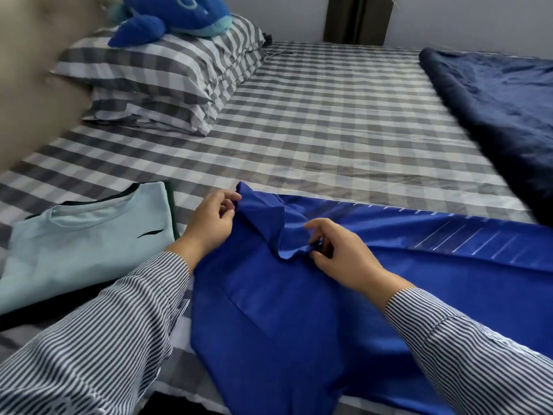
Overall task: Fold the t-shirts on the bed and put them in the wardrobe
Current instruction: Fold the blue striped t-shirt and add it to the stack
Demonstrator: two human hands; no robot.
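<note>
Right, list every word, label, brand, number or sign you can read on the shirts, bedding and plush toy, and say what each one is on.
No readable text anywhere in the picture.
Folded pale blue t-shirt: a dark swoosh-shaped chest mark, no letters.
Royal blue shiny t-shirt: thin white stripes only.
Blue whale plush toy: a ring-shaped marking, not a letter or number.
Grey and white checked bedsheet: pattern only.

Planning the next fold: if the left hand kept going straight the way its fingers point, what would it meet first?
Past the blue shirt edge that the left hand pinches, probably only bare checked sheet; depth is uncertain.
</note>
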